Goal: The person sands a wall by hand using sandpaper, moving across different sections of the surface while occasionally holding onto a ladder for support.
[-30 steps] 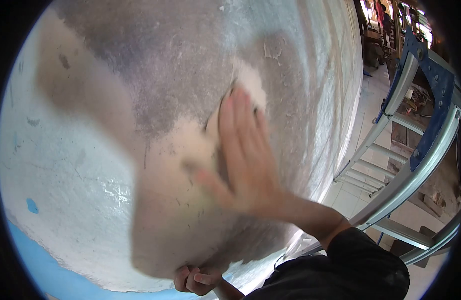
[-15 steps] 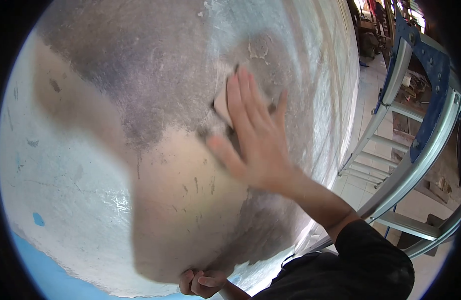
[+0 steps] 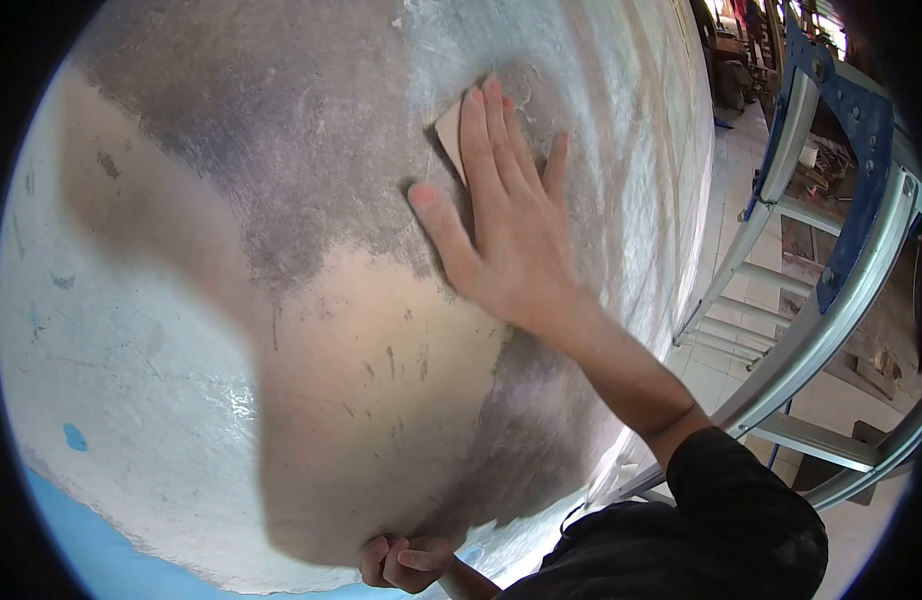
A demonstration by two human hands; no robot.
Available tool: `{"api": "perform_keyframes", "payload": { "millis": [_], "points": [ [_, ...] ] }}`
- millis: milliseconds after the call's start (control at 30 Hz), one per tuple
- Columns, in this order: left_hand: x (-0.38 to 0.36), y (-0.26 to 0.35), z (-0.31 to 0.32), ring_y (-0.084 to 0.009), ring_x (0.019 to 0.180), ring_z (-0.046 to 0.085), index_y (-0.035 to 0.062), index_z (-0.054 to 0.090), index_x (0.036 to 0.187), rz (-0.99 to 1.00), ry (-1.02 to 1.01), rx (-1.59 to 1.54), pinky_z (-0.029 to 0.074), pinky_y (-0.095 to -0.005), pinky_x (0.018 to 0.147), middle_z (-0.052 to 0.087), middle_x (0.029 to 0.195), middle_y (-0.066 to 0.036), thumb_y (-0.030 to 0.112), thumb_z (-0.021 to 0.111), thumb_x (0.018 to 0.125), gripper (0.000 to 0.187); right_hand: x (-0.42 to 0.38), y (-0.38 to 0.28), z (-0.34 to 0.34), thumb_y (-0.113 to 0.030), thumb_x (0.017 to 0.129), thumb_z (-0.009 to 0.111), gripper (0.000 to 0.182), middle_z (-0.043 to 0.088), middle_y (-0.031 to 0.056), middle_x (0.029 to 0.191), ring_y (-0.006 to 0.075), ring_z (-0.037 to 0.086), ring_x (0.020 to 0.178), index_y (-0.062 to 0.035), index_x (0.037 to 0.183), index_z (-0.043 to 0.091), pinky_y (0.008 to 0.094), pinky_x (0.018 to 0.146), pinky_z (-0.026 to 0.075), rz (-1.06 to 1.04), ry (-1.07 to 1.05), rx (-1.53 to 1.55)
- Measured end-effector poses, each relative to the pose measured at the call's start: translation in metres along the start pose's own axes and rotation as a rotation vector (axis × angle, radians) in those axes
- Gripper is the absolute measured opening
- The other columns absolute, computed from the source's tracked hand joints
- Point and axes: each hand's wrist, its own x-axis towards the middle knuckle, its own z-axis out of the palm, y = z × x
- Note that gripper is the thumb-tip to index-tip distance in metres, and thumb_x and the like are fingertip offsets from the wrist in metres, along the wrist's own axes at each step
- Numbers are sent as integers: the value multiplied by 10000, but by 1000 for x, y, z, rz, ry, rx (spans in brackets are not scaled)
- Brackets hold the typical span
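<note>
My right hand [image 3: 516,225] lies flat on a large patchy grey and white wall surface [image 3: 311,170], fingers stretched upward and thumb out to the left. Under its fingers is a tan piece of sandpaper [image 3: 449,135], pressed against the wall; only its left corner and edge show, and the rest is covered. At the bottom, my left hand [image 3: 406,563] is curled into a loose fist close to the wall's lower part. Nothing shows between its fingers.
An aluminium ladder with a blue top bracket [image 3: 866,130] stands at the right. Behind it are a tiled floor [image 3: 726,215] and cluttered items at the back. A blue painted area [image 3: 91,545] borders the wall at the lower left.
My right hand has slid upward along the wall with the sandpaper under it. My left hand stays in place, still curled.
</note>
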Motion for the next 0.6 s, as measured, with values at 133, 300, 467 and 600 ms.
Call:
{"api": "perform_keyframes", "payload": {
  "millis": [133, 300, 467, 600],
  "points": [
    [-7, -6, 1, -248, 730, 525, 17, 481, 681, -36, 29, -53, 456, -348, 594, 526, 837, -162, 194, 451, 908, 289, -42, -12, 0, -450, 972, 394, 731, 242, 300, 1496, 428, 275, 1386, 83, 1445, 232, 664, 1083, 125, -40, -32, 81],
    [-9, -6, -6, -239, 760, 507, 34, 471, 698, -53, -17, -46, 450, -350, 627, 496, 898, -150, 180, 446, 877, 232, -18, 1, 2, -317, 1006, 340, 591, 255, 265, 1505, 414, 277, 1389, 60, 1451, 251, 633, 1098, 146, -48, -4, 54],
    [-15, -13, -8, -237, 758, 507, 40, 462, 694, -21, -13, -12, 451, -356, 631, 494, 893, -146, 178, 448, 876, 229, -33, -11, 0, -233, 1010, 335, 511, 315, 236, 1489, 383, 295, 1389, 42, 1440, 303, 587, 1116, 177, 26, -16, 121],
    [-5, 11, 26, -199, 572, 483, 63, 539, 589, -221, 364, -84, 406, -348, 516, 541, 639, -106, 247, 559, 864, 331, -28, -1, 1, -226, 1008, 337, 510, 311, 225, 1496, 381, 276, 1398, 31, 1446, 302, 571, 1123, 169, -67, 5, 86]
  ]
}}
